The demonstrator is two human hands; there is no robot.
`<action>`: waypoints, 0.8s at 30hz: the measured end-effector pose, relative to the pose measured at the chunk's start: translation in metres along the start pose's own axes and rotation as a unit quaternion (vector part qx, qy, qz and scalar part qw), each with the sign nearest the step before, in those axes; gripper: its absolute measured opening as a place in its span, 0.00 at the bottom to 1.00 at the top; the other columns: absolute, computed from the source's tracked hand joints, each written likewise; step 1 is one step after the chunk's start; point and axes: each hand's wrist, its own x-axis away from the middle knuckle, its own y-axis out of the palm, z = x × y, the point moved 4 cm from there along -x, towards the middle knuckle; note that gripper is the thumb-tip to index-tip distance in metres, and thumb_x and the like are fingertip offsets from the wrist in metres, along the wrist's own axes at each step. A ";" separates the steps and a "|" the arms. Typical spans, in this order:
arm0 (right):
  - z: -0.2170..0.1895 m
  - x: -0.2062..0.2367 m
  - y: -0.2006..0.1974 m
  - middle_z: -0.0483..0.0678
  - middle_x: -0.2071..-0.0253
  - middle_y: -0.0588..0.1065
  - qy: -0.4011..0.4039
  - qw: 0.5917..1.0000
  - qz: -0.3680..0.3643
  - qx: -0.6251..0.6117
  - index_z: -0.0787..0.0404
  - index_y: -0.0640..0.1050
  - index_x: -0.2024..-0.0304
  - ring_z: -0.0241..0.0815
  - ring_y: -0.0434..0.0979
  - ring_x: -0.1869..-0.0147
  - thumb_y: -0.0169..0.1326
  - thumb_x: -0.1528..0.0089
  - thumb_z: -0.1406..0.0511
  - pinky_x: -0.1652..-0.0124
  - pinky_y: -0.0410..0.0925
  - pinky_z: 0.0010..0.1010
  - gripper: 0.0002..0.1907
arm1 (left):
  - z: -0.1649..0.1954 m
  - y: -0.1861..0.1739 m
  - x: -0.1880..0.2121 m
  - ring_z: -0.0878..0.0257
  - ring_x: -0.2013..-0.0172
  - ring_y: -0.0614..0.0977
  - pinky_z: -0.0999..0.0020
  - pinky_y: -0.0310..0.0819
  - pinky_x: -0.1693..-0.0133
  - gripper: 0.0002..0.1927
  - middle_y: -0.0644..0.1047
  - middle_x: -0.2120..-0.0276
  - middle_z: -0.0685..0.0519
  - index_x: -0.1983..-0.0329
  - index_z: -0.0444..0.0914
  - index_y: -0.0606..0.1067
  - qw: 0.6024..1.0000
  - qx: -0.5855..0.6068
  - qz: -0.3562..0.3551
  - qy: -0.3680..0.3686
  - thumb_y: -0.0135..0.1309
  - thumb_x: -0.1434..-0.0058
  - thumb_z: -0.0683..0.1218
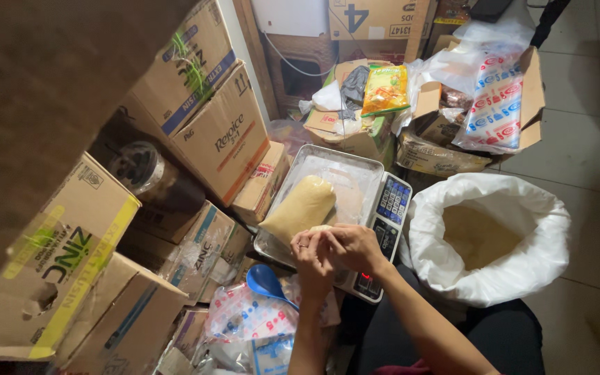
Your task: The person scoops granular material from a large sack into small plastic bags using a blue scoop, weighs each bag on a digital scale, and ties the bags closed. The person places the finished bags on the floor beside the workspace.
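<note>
At scale tray's [355, 170] near edge, hands [331, 250] together

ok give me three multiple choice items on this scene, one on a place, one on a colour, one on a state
1. Where does the filled clear bag lie?
A. on the scale tray
B. in the white sack
C. on a carton

2. What colour is the scoop?
A. red
B. blue
C. green

3. How is the white sack?
A. tied shut
B. open, rim rolled down
C. lying flat, empty

Answers:
1. A, it rests on the metal tray.
2. B, its bowl is plainly blue.
3. B, tan powder shows inside.

The left hand and right hand meet at the bag's near end.
</note>
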 end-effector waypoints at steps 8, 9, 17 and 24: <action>-0.009 0.014 0.003 0.53 0.75 0.79 -0.022 0.995 0.078 -0.062 0.60 0.83 0.71 0.49 0.81 0.74 0.54 0.37 0.60 0.72 0.72 0.35 0.14 | -0.022 0.010 0.014 0.43 0.39 0.71 0.48 0.63 0.38 0.07 0.76 0.48 0.44 0.57 0.36 0.78 0.993 0.029 0.084 0.074 0.51 0.34 0.42; -0.013 0.014 0.002 0.53 0.75 0.78 -0.030 0.994 0.083 -0.072 0.61 0.82 0.72 0.49 0.80 0.74 0.55 0.37 0.60 0.72 0.71 0.35 0.14 | -0.024 0.011 0.017 0.42 0.39 0.71 0.47 0.63 0.38 0.07 0.75 0.47 0.43 0.57 0.37 0.78 0.991 0.036 0.096 0.087 0.51 0.33 0.42; -0.048 0.040 -0.008 0.53 0.74 0.78 -0.105 0.988 0.045 -0.099 0.61 0.81 0.69 0.50 0.81 0.72 0.53 0.35 0.61 0.70 0.71 0.36 0.13 | -0.038 0.023 0.041 0.40 0.38 0.75 0.45 0.69 0.38 0.10 0.75 0.45 0.39 0.56 0.37 0.76 0.970 0.143 0.156 0.123 0.47 0.25 0.47; -0.055 0.065 -0.027 0.54 0.72 0.78 -0.116 0.986 0.067 -0.096 0.62 0.80 0.70 0.52 0.80 0.71 0.54 0.34 0.61 0.69 0.71 0.36 0.13 | -0.013 0.029 0.046 0.40 0.38 0.74 0.47 0.70 0.38 0.18 0.74 0.45 0.39 0.57 0.36 0.76 0.973 0.144 0.126 0.133 0.41 0.23 0.53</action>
